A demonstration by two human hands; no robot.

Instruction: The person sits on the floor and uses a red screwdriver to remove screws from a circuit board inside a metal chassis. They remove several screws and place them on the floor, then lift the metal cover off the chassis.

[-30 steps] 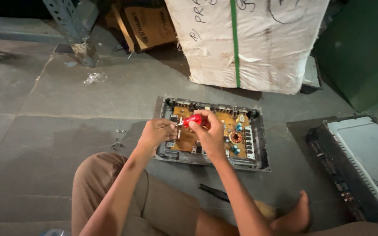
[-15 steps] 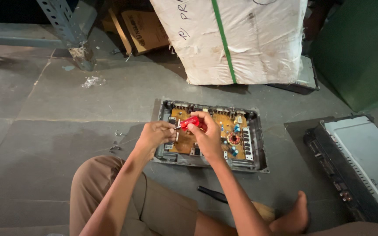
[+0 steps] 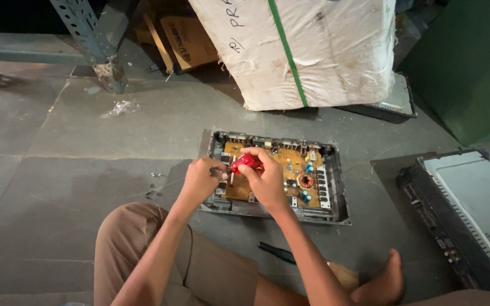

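Just short of your right wrist a dark tool (image 3: 276,253) lay on the floor. Your right hand (image 3: 265,180) gripped a red-handled screwdriver (image 3: 245,163), tip down on the open amplifier (image 3: 279,175); your left hand (image 3: 202,178) pinched something small beside it. The lid was already off, the circuit board still seated. Beyond stood a wrapped white bale (image 3: 313,51).
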